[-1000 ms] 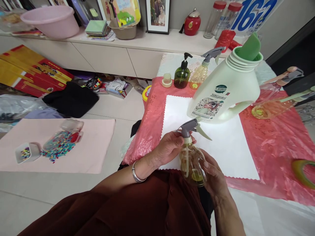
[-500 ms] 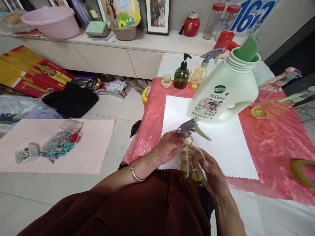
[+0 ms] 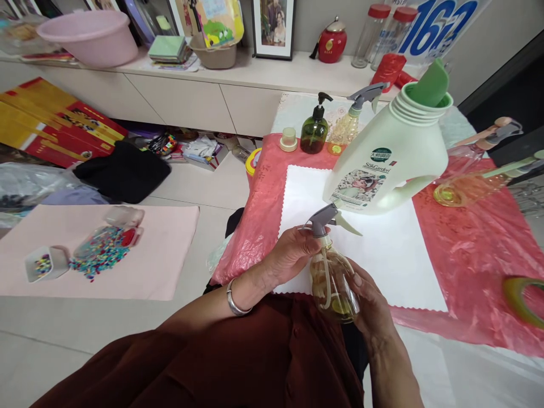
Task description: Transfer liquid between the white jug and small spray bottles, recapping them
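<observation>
A clear, amber-tinted spray bottle (image 3: pixel 335 283) is between my two hands, tilted, over my lap at the table's front edge. My left hand (image 3: pixel 293 249) is closed around its neck, just under the grey trigger sprayer head (image 3: pixel 325 220). My right hand (image 3: pixel 370 292) wraps the body of the bottle from the right side. A pale dip tube hangs down inside the bottle. Beyond my hands, a large pale green detergent jug (image 3: pixel 395 147) leans on the white sheet (image 3: pixel 306 192); a green scoop-shaped piece (image 3: pixel 431 85) sits in its mouth.
On the red plastic cover (image 3: pixel 255 215) stand a dark green pump bottle (image 3: pixel 313 133), a pale cap (image 3: pixel 288 140) and another spray bottle (image 3: pixel 345 127). More bottles (image 3: pixel 459 190) lean at right, near a tape roll (image 3: pixel 525 297). Colourful beads (image 3: pixel 100 255) lie on a pink mat at left.
The dip tube inside the spray bottle has shifted and looks more bent toward the bottom. The sprayer head has turned very slightly. Both hands keep their hold.
</observation>
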The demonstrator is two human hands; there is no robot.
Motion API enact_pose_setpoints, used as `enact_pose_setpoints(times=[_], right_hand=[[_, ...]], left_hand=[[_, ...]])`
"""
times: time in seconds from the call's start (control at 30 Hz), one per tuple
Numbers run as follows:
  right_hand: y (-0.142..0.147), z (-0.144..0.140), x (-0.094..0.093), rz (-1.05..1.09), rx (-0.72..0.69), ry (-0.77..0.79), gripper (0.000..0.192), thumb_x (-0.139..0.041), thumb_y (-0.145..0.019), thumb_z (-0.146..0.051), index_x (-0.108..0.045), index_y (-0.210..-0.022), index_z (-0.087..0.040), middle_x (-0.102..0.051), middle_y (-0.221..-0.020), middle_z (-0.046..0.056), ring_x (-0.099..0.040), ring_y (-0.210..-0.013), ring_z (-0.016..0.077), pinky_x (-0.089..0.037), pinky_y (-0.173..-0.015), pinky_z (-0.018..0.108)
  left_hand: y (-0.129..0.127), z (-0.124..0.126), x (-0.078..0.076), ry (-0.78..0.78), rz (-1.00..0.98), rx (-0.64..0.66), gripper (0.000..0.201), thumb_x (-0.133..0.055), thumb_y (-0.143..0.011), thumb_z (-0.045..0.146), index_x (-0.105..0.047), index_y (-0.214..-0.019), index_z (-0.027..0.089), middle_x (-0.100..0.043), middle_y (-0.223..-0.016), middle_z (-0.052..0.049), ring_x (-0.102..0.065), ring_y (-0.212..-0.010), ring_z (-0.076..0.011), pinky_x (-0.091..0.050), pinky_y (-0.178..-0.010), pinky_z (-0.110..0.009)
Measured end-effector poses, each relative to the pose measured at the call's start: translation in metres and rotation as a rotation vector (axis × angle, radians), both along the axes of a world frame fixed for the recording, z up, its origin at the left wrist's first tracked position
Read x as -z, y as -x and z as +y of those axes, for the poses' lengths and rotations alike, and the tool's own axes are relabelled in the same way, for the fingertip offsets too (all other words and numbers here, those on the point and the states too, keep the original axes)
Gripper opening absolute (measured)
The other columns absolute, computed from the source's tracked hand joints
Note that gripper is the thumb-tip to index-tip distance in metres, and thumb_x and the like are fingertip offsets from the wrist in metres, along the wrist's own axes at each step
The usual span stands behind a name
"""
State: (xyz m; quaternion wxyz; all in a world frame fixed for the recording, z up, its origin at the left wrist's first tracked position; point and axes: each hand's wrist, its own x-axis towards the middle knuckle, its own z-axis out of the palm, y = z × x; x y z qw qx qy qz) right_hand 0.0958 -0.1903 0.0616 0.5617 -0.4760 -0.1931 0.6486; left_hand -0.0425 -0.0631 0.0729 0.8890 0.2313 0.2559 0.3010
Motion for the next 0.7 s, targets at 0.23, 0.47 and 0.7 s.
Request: enact_pose_setpoints(times=[0.23,0.47,0.7], right_hand=[[-0.004,-0.003,0.005,0.014,0.018,0.000,0.066,-0.078,-0.076,-0.059,-0.068,-0.128,-0.020,-0.065,-0.123,0.011,-0.066,-0.103,0.0273,-0.057,-0.080,0.031],[-0.002,-0.002,0.004,-0.119,0.010,0.017,0.066,-0.077,-0.079,-0.060,-0.066,-0.133,-0.025,-0.060,-0.133,0.009,-0.059,-0.122,0.0313,-0.052,-0.103,0.040],[0.005,-0.013,-0.003,-0.173,0.063,0.054,0.046,-0.061,-0.085,-0.059,-0.069,-0.127,-0.043,-0.060,-0.135,0.000,-0.054,-0.131,0.0350,-0.052,-0.107,0.049]], left_hand=[[0.000,0.001,-0.002,-0.026,-0.070,0.010,0.048,-0.097,-0.061,0.035,-0.076,-0.098,0.014,-0.075,-0.092,-0.009,-0.068,-0.093,-0.0226,-0.043,-0.092,-0.037],[-0.003,0.001,-0.002,-0.012,0.030,-0.050,0.049,-0.102,-0.049,0.029,-0.075,-0.086,0.014,-0.069,-0.084,-0.002,-0.059,-0.077,-0.0144,-0.040,-0.082,-0.032],[0.003,0.003,-0.009,-0.002,-0.024,0.022,0.053,-0.103,-0.043,0.031,-0.076,-0.085,0.013,-0.067,-0.079,-0.003,-0.061,-0.076,-0.0155,-0.041,-0.076,-0.031]])
